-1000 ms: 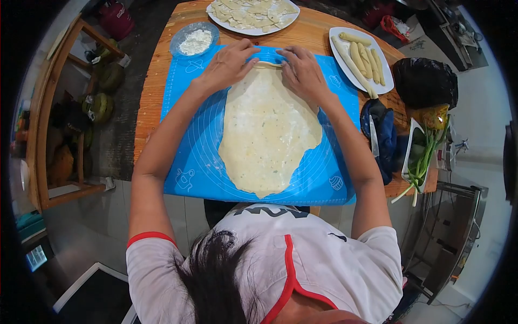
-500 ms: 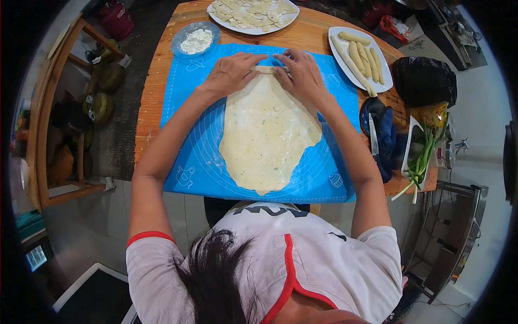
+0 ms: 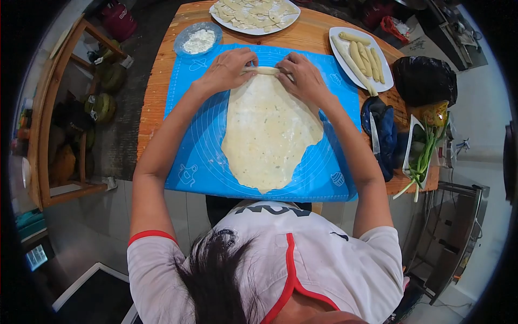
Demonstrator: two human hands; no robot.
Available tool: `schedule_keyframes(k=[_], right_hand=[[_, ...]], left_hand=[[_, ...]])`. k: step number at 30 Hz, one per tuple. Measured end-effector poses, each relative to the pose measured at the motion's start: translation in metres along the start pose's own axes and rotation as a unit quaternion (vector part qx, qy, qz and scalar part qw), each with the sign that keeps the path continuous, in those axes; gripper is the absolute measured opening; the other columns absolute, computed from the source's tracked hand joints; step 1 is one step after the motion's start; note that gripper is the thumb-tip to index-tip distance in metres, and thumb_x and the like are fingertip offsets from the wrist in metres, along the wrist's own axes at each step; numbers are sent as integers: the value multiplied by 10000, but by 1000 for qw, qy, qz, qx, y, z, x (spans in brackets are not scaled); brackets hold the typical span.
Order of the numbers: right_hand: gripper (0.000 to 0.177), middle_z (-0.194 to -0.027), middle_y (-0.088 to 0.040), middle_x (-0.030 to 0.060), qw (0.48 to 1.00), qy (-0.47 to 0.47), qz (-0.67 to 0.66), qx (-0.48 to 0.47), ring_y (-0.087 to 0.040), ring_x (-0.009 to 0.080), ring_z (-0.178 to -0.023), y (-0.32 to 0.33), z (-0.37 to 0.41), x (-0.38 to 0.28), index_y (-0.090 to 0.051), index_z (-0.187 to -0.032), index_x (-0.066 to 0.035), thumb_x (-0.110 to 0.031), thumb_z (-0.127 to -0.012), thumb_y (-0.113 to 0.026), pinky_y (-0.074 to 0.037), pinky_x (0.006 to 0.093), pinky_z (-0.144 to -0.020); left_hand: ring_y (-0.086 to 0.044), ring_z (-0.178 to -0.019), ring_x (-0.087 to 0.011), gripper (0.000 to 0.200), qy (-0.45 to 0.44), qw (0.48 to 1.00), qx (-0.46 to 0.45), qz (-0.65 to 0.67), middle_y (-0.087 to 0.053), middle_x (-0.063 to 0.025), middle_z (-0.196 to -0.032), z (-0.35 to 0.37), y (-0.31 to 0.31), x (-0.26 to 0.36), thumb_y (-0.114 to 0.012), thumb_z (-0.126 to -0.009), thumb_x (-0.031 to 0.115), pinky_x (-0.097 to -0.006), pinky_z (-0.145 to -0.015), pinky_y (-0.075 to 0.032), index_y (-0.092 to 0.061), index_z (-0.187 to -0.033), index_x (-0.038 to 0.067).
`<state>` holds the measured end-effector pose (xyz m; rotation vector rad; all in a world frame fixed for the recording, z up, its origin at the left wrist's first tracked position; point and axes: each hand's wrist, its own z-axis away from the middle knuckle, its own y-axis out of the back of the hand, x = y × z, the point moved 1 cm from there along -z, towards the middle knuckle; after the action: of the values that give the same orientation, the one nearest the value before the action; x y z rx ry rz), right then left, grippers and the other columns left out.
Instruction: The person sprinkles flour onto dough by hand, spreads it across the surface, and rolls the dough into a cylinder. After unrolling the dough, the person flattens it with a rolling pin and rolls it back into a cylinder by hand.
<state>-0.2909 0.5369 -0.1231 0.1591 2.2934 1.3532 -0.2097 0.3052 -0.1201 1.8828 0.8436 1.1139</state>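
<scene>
A thin, pale sheet of dough [image 3: 272, 135] with green flecks lies flat on a blue baking mat [image 3: 189, 156]. Its far edge is curled into a narrow roll. My left hand [image 3: 231, 69] grips the left end of that roll, fingers bent around it. At the right end, my right hand [image 3: 302, 75] pinches the roll with curled fingers. Between the hands a short stretch of the roll shows. The rest of the sheet spreads toward my body, with an uneven near edge.
A bowl of white flour [image 3: 198, 41] stands at the back left, beside a plate of flat dough pieces [image 3: 254, 15]. On the right are a plate of dough rolls [image 3: 362, 58], a knife [image 3: 374, 132] on dark blue cloth, a black plastic bag [image 3: 425, 81] and green onions [image 3: 423, 162].
My hands have moved slightly apart along the far edge, and more of the roll shows between them. My left hand's fingers have curled in more. The view has shifted slightly.
</scene>
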Motion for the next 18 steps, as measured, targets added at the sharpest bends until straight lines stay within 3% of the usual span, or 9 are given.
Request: schedule_keyframes(k=[6,11,14,18], right_hand=[[307,-1001,-612,133,998,-29,-14,-57,-607,329,-960,3,1,-2,-672,-1148,-51,-180,-869,-687,-497,433,-816],[313,-989,-611,141,999,16,30,2,-607,336,-935,6,10,-9,-687,-1156,-63,-201,-875,-688,-492,447,-831],[294,-976,-618,134,998,24,57,19,-604,319,-943,2,17,-4,-695,-1135,-64,-204,-877,-693,-495,444,-829],[265,-1047,-624,140,994,-85,39,-63,-600,322,-989,12,19,-11,-702,-1114,-74,-207,-885,-696,-494,441,-860]], left_hand=[[-601,-984,-305,266,-36,999,-9,-6,-607,-107,-977,4,1,-6,-712,-890,221,-436,-875,-483,-633,-1093,69],[-602,-1001,-306,292,-5,1000,-16,13,-619,-113,-995,4,-2,6,-701,-901,229,-444,-885,-480,-652,-1137,64],[-607,-1012,-303,298,-55,997,48,-5,-632,-107,-1002,6,-11,9,-694,-908,224,-444,-885,-484,-658,-1159,67],[-599,-1081,-294,318,-25,997,-55,-48,-632,-80,-1070,3,-12,3,-674,-928,219,-441,-927,-482,-632,-1224,109]])
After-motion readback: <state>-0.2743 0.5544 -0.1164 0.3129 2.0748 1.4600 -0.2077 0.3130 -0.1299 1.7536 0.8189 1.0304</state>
